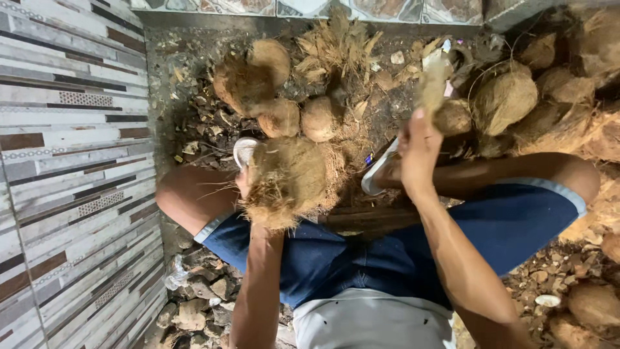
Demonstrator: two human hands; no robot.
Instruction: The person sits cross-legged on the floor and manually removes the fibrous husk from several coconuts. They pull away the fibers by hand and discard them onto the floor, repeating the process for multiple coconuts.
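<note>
- The left hand (245, 183) is mostly hidden behind a large husked coconut (289, 181), which it grips from the left side and holds up over the left knee
- That coconut is round, brown and shaggy, with loose fibre hanging from its near edge
- The right hand (418, 152) is raised at centre right, fingers closed around a strip of pale husk fibre (431, 84) that stands up and away from the fist
- The two hands are well apart, the coconut left of the strip
- On the ground beyond the knees lie several smaller husked coconuts (320, 118), close together, with a tuft of torn husk (339, 42) further off
- A heap of unhusked coconuts (504, 97) fills the far right
- A striped tiled wall (71, 161) runs along the left
- The person sits in blue shorts (361, 258), and bits of shell litter the dirt floor (194, 123)
</note>
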